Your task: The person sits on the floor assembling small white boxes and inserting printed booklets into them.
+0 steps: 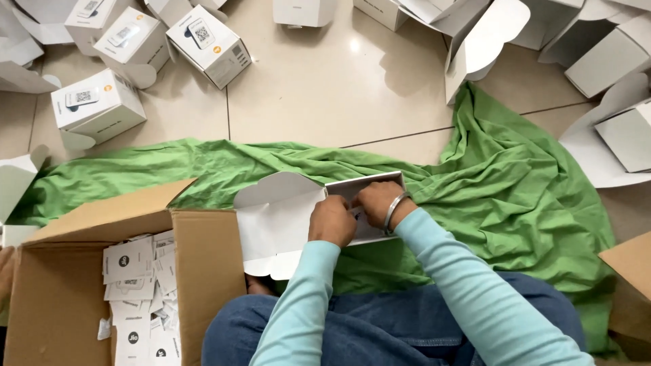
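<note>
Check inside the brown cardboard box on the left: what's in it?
The brown cardboard box holds a loose pile of small white printed leaflets. Whatever lies beneath the pile is covered, and the box floor is out of sight.

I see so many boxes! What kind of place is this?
Probably a home or small workshop used for packing: white boxes lie across a tiled floor, a green cloth is spread out, and a cardboard box holds leaflets.

The person is wearing a light turquoise long-sleeved top whose snug sleeves are reaching down to both wrists, blue denim jeans that are creasing over the thighs, and a thin silver-coloured bangle that is circling the wrist behind the right hand (pixel 377 200).
</note>
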